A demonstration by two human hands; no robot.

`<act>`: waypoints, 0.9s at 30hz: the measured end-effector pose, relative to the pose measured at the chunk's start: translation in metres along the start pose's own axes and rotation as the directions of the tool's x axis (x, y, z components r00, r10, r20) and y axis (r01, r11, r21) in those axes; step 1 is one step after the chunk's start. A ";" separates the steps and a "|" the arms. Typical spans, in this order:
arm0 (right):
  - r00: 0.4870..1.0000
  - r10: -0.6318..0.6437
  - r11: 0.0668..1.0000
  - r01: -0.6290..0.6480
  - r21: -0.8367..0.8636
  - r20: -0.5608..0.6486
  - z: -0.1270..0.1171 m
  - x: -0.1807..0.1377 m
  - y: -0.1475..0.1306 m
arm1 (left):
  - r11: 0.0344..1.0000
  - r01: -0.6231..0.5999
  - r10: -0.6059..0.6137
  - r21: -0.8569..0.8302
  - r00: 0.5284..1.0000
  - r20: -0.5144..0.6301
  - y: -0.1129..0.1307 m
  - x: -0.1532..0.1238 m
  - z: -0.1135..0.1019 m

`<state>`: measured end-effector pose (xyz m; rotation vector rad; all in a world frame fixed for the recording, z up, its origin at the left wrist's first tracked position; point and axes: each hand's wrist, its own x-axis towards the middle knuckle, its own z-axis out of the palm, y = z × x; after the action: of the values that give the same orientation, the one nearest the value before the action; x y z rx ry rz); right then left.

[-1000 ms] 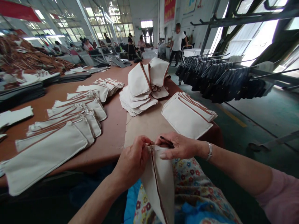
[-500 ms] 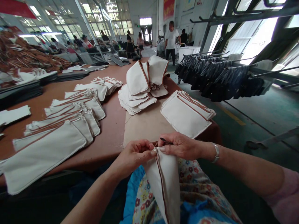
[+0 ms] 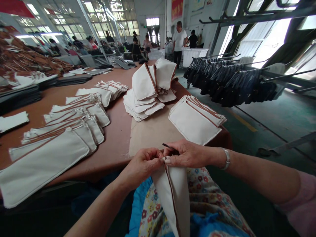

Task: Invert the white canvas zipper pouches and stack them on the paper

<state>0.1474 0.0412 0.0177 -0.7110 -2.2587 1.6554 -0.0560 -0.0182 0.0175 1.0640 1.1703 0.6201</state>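
Observation:
A white leather-like piece with a brown edge strip hangs folded over my lap, its top corner between both hands. My left hand pinches that corner from the left, thumb and fingers pressed together. From the right, my right hand grips the same corner with its thumb on the white side. A thin dark tool also sits in the right hand, its end sticking out above the fingers; its kind cannot be made out. The fingertips hide the spot where the hands meet.
On the brown-covered table lie a row of white pieces, a taller pile and a flat stack. Dark strapped items hang on a rack at right. A person stands beyond the table.
The dark tool has turned in my right hand, its visible end now pointing up and left. Both hands keep hold of the piece's corner. The view has shifted slightly.

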 end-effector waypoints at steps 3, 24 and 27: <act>0.992 0.116 0.992 -0.113 0.059 -0.049 0.003 0.003 -0.004 | 0.996 0.009 -0.007 -0.089 1.000 0.026 -0.002 0.002 0.001; 0.953 0.098 0.995 -0.099 0.010 -0.288 0.016 -0.001 0.014 | 0.849 -0.102 0.185 0.518 0.976 -0.111 0.005 -0.002 0.016; 0.948 0.048 0.999 -0.041 0.028 -0.314 0.021 -0.005 0.015 | 0.870 -0.119 0.187 0.478 0.977 -0.097 -0.002 -0.001 0.016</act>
<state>0.1453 0.0243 -0.0027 -0.9525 -2.0114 1.4611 -0.0414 -0.0252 0.0167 1.5598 1.4109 0.5519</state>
